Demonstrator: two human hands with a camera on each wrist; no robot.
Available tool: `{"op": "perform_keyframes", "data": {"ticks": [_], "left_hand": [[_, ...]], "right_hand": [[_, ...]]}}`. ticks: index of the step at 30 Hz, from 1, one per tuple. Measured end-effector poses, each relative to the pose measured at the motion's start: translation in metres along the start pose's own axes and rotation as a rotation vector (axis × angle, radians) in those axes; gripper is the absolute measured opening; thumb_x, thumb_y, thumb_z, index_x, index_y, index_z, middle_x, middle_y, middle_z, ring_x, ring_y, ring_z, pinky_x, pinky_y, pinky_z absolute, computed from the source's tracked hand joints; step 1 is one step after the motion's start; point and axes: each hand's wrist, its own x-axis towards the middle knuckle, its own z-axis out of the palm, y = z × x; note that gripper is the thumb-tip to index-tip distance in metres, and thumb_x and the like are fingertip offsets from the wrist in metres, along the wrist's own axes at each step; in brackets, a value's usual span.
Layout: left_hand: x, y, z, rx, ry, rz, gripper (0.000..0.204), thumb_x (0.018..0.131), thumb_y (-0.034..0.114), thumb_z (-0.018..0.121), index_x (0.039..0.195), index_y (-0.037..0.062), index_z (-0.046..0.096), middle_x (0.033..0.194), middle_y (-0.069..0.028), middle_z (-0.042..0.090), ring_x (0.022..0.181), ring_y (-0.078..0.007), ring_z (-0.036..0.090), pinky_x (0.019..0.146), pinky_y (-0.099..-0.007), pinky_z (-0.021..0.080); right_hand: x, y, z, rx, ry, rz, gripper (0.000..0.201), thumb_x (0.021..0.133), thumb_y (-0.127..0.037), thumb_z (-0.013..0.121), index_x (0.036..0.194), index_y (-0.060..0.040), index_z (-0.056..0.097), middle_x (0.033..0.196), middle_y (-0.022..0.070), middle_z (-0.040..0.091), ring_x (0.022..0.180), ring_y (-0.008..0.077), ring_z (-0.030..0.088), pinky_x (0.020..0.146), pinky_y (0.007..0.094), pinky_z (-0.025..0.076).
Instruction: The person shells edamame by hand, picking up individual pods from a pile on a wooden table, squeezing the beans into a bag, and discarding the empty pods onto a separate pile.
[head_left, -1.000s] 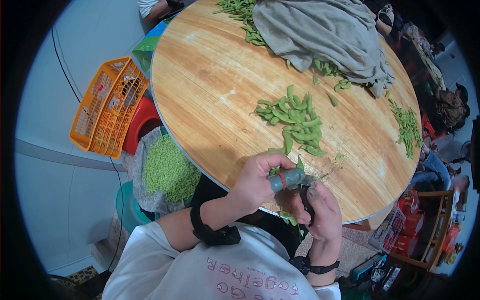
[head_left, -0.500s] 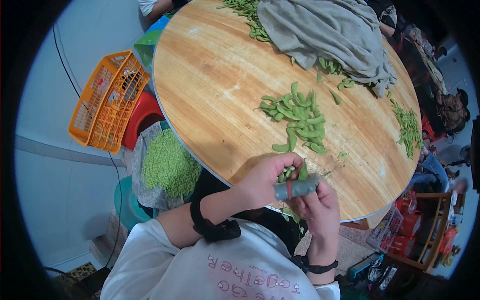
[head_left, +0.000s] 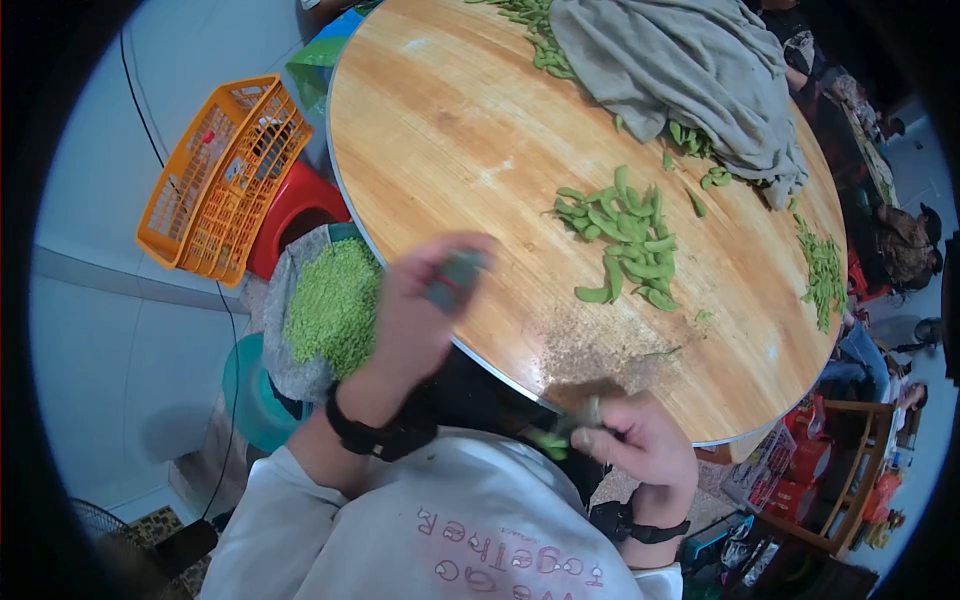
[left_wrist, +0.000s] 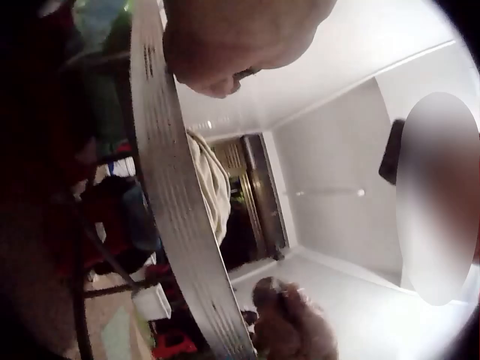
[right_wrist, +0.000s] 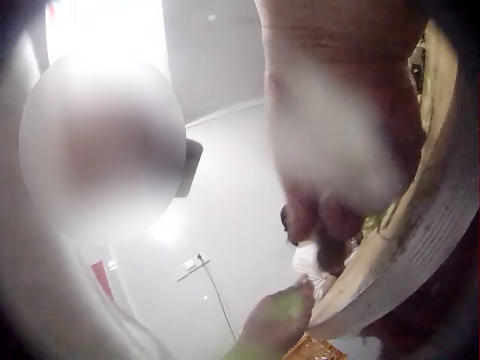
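Note:
My left hand (head_left: 425, 300), blurred, is over the table's near left edge with its fingers curled; the beans it carried are hidden in the head view. A grey-green finger sleeve (head_left: 455, 280) with a red band covers one of its digits. In the right wrist view, a light green blur (right_wrist: 286, 306) overlaps that hand. My right hand (head_left: 645, 440) is at the near table edge, thumb and fingers bent toward each other. Close to its fingertips a blurred green pod (head_left: 550, 443) shows below the edge; I cannot tell whether they grip it. Several soybean pods (head_left: 625, 235) lie ahead.
A sack of shelled green beans (head_left: 335, 305) stands left of the round wooden table (head_left: 450, 150), by a teal basin (head_left: 255, 400). A grey cloth (head_left: 690, 80) covers more pods at the back. An orange basket (head_left: 225, 180) rests on a red stool (head_left: 300, 215).
My hands have separated. The left has swung left, away from the right; the right has dropped toward the table edge. The view has shifted, and dark crumbs on the table are uncovered.

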Motion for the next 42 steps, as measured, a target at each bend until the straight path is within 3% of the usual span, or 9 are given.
{"op": "perform_keyframes", "data": {"ticks": [5, 7, 9, 12, 17, 20, 24, 28, 42], "left_hand": [[0.007, -0.02, -0.103, -0.33, 0.565, -0.023, 0.022, 0.086, 0.0, 0.045, 0.103, 0.0013, 0.058, 0.087, -0.0036, 0.058, 0.074, -0.0041, 0.053, 0.058, -0.0129, 0.042], [0.001, -0.056, -0.152, 0.078, 0.463, -0.029, 0.024, 0.083, 0.001, 0.049, 0.106, -0.0013, 0.057, 0.087, -0.0051, 0.059, 0.077, -0.0101, 0.056, 0.066, -0.0172, 0.045], [-0.009, -0.117, -0.211, 0.726, 0.157, -0.413, 0.026, 0.082, 0.009, 0.056, 0.105, -0.0002, 0.058, 0.091, -0.0079, 0.06, 0.081, -0.0192, 0.057, 0.074, -0.0322, 0.046], [-0.027, -0.159, -0.229, 1.514, 0.17, -0.131, 0.03, 0.078, 0.004, 0.054, 0.107, 0.0006, 0.058, 0.101, -0.0109, 0.057, 0.09, -0.0249, 0.056, 0.082, -0.0376, 0.044], [0.013, -0.038, -0.131, 0.824, 0.484, 0.238, 0.032, 0.073, -0.002, 0.059, 0.105, 0.0032, 0.056, 0.104, -0.0123, 0.056, 0.089, -0.02, 0.056, 0.073, -0.0308, 0.047], [0.003, 0.022, -0.031, 0.656, 0.022, 0.408, 0.031, 0.073, 0.002, 0.064, 0.103, 0.0051, 0.059, 0.087, -0.0047, 0.058, 0.072, -0.0174, 0.057, 0.065, -0.0277, 0.048], [-0.003, 0.026, 0.053, 0.688, -0.518, 0.844, 0.036, 0.071, 0.012, 0.06, 0.107, 0.0079, 0.061, 0.106, -0.0052, 0.059, 0.093, -0.0216, 0.057, 0.072, -0.0304, 0.048], [-0.004, 0.009, 0.082, 0.64, -0.5, 0.933, 0.033, 0.07, 0.012, 0.058, 0.103, 0.0083, 0.063, 0.102, -0.0057, 0.061, 0.09, -0.02, 0.059, 0.071, -0.0288, 0.05], [-0.008, 0.001, 0.126, -0.608, -0.323, -0.525, 0.009, 0.082, 0.002, 0.059, 0.091, -0.0021, 0.059, 0.089, -0.002, 0.051, 0.085, -0.0101, 0.05, 0.077, -0.0234, 0.04]], "right_hand": [[0.042, 0.008, 0.004, -0.841, 0.673, 0.122, 0.014, 0.08, -0.008, 0.057, 0.092, -0.0038, 0.058, 0.066, 0.0186, 0.056, 0.058, 0.0345, 0.055, 0.051, 0.0405, 0.043], [0.049, 0.015, -0.001, -0.966, 0.623, 0.152, 0.017, 0.08, -0.008, 0.055, 0.097, -0.0057, 0.057, 0.067, 0.0185, 0.057, 0.061, 0.0352, 0.057, 0.053, 0.0432, 0.043], [0.054, 0.012, -0.003, -0.997, 0.643, 0.129, 0.01, 0.08, -0.009, 0.055, 0.09, -0.0049, 0.056, 0.067, 0.0186, 0.057, 0.063, 0.036, 0.057, 0.055, 0.0436, 0.043], [0.048, 0.014, -0.001, -1.037, 0.669, 0.154, 0.008, 0.079, -0.008, 0.057, 0.086, -0.0039, 0.056, 0.073, 0.0199, 0.058, 0.068, 0.0362, 0.057, 0.056, 0.0418, 0.044], [0.035, 0.035, -0.002, -0.618, 0.988, -0.093, 0.008, 0.082, -0.007, 0.057, 0.088, -0.0007, 0.058, 0.064, 0.0076, 0.054, 0.059, 0.0212, 0.054, 0.053, 0.0362, 0.042], [0.023, 0.028, -0.003, -0.041, 0.932, -0.056, 0.01, 0.086, -0.007, 0.054, 0.091, 0.0002, 0.057, 0.061, -0.0037, 0.048, 0.049, 0.0065, 0.041, 0.043, 0.0237, 0.033], [0.006, 0.021, -0.001, 0.544, 0.799, 0.08, 0.009, 0.086, -0.007, 0.055, 0.092, -0.002, 0.056, 0.06, -0.0054, 0.047, 0.043, -0.0007, 0.033, 0.038, 0.0152, 0.023], [-0.009, 0.02, -0.001, 0.673, 0.781, 0.125, 0.008, 0.086, -0.007, 0.055, 0.091, -0.0013, 0.055, 0.059, -0.006, 0.045, 0.043, -0.0007, 0.033, 0.037, 0.0157, 0.022], [-0.02, 0.018, -0.007, 0.782, 0.537, 0.059, 0.022, 0.095, -0.021, 0.037, 0.09, -0.0031, 0.049, 0.058, -0.0017, 0.042, 0.049, 0.0057, 0.035, 0.045, 0.0196, 0.028]]}}
